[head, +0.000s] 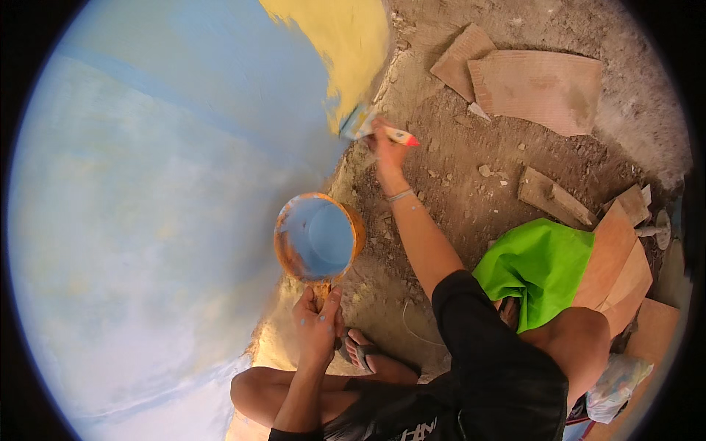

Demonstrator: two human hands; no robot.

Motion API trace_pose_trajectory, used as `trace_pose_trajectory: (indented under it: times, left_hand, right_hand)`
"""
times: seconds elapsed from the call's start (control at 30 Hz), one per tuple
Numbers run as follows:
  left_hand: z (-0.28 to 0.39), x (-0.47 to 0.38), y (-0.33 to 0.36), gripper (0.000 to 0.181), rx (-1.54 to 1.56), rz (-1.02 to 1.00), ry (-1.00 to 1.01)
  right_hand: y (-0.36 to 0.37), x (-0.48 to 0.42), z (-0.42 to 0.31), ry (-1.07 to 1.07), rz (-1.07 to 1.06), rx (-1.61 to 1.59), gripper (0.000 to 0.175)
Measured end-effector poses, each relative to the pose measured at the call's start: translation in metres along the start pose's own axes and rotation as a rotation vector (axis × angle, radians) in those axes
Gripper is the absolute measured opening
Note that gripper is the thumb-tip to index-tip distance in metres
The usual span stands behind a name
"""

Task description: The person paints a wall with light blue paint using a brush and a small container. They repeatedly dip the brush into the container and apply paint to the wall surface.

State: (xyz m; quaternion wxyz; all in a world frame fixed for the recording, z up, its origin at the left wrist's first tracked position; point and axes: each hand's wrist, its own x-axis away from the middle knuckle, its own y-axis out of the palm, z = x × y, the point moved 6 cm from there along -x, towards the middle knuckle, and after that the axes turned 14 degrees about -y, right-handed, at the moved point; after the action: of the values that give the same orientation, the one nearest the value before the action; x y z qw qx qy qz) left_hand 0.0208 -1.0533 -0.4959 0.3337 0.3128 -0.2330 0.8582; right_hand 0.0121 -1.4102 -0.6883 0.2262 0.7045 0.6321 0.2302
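Observation:
My left hand (318,325), spotted with blue paint, grips the handle of an orange plastic dipper (358,227). Light blue paint (331,234) lies inside the dipper, and its rim and inner wall are smeared. Farther up, my right hand (388,151) holds a paintbrush (398,135) with a red-tipped pale handle. Its blue-coated bristles touch the foot of the wall (182,165), where blue meets a yellow painted area (353,49). Blue covers much of the wall in uneven tones. The brush and right hand are slightly blurred.
Cardboard pieces (540,88) lie on the dirt ground (458,160) at upper right, among small rubble. A broken board (557,195) lies below them. Bright green fabric (535,264) and brown sheets (618,259) are beside my knee. A clear plastic bag (616,386) sits at lower right.

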Motion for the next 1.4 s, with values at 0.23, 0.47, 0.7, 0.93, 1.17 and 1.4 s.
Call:
trace_pose_trajectory:
  times: [0.23, 0.47, 0.7, 0.93, 1.17, 1.4]
  left_hand:
    - [0.000, 0.002, 0.007, 0.018, -0.012, -0.028, -0.020]
    - [0.002, 0.005, 0.005, 0.017, -0.018, -0.011, -0.004]
    - [0.004, 0.005, -0.001, 0.019, 0.005, 0.004, -0.001]
    - [0.007, 0.004, 0.000, 0.020, -0.017, 0.034, 0.026]
    - [0.004, 0.008, 0.001, 0.021, -0.007, 0.028, 0.009]
    - [0.001, 0.009, 0.000, 0.020, 0.017, 0.014, 0.018]
  right_hand:
    - [-0.023, 0.012, 0.026, 0.200, -0.019, -0.162, 0.048]
    - [0.007, 0.012, -0.017, 0.063, -0.017, 0.130, 0.034]
    - [0.093, -0.021, -0.108, -0.143, -0.214, -0.476, 0.047]
    - [-0.008, 0.016, 0.001, 0.204, -0.054, -0.060, 0.045]
    - [0.048, 0.016, -0.055, 0.008, -0.098, 0.002, 0.036]
    - [0.100, 0.013, -0.098, 0.003, -0.150, -0.343, 0.045]
